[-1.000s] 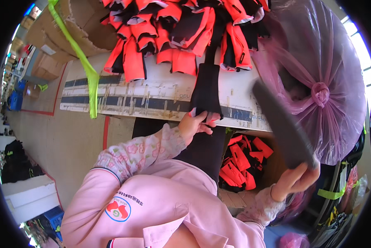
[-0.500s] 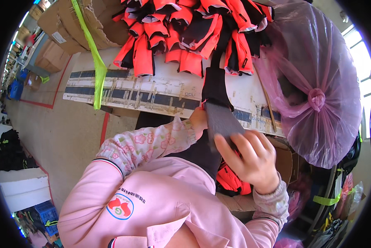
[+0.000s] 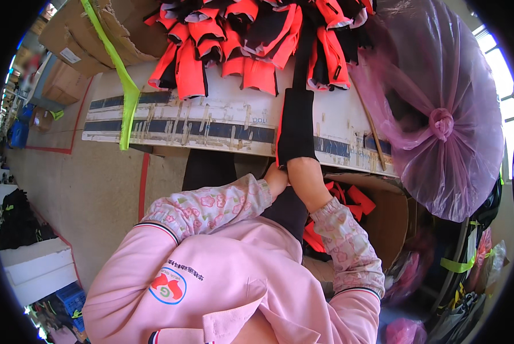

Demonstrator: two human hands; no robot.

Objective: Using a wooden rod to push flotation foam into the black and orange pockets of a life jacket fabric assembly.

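A black fabric tube [image 3: 296,123] with an orange left edge lies lengthwise over the front of the worktable, its near end at the table's edge. My left hand [image 3: 276,179] is closed at the lower left corner of that end, pinching the fabric; part of its fingers is hidden. Beside it, my right hand [image 3: 304,176] reaches into or under the tube's near end, so its fingers are out of sight. Beyond the tube, a black strip [image 3: 304,66] runs back towards a heap of orange-and-black fabric pieces [image 3: 222,49].
A white, tape-marked board [image 3: 211,126] covers the worktable. A neon-yellow strip [image 3: 129,109] hangs at the left, near a torn carton [image 3: 96,34]. A thin stick [image 3: 372,135] and a big knotted pink plastic bag [image 3: 440,123] are at the right. Below the table, a carton [image 3: 391,215] holds orange pieces.
The dark grey flat piece that my right hand held at the tube's near end is no longer visible. My right hand has moved forward and left, its fingers now hidden at the opening.
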